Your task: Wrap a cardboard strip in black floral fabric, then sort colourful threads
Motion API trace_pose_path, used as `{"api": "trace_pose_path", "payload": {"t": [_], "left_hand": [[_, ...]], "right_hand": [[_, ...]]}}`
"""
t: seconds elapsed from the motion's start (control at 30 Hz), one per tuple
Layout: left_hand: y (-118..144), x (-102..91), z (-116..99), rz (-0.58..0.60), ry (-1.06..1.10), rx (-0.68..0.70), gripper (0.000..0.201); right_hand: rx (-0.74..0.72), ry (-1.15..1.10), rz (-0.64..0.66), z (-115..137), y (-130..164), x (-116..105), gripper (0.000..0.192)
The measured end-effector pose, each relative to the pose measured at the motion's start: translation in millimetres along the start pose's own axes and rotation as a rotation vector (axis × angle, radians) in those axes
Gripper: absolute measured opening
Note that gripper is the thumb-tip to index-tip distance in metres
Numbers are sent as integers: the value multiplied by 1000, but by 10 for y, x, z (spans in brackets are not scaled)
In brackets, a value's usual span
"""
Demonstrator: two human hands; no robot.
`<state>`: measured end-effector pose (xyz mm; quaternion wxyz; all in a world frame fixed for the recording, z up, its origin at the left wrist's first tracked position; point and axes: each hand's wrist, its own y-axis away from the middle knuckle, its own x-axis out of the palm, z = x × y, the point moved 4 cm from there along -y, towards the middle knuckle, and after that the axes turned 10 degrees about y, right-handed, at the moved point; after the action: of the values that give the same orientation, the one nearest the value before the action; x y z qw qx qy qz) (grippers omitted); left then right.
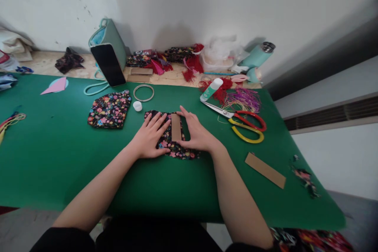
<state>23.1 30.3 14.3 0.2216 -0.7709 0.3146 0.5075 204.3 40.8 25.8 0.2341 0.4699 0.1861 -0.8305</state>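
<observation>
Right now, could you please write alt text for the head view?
Both hands, left hand and right hand, press flat on floral fabric around a cardboard strip on a green table; scissors lie to the right.

Black floral fabric (174,147) lies flat on green mat; brown card strip (176,127) (upright rectangle) rests on it.

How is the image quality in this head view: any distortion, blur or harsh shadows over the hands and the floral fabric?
Head view: wide-angle distortion bends the green table edges and wall; the centre is sharp, with both hands, left hand and right hand, flat on the floral fabric beside the cardboard strip; corners soften and darken; light is even, with soft shadows behind the bag.
</observation>
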Motion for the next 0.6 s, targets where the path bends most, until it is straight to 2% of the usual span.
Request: {"api": "trace_pose_path", "payload": {"t": [0.27, 0.6], "left_hand": [[-37, 43, -28, -24, -24, -65, 94], [-16, 25, 17, -12, -26, -24, 101]], "right_hand": [[-24, 3, -49, 24, -4, -28, 116], [-42, -59, -44, -10, -29, 22, 119]]}}
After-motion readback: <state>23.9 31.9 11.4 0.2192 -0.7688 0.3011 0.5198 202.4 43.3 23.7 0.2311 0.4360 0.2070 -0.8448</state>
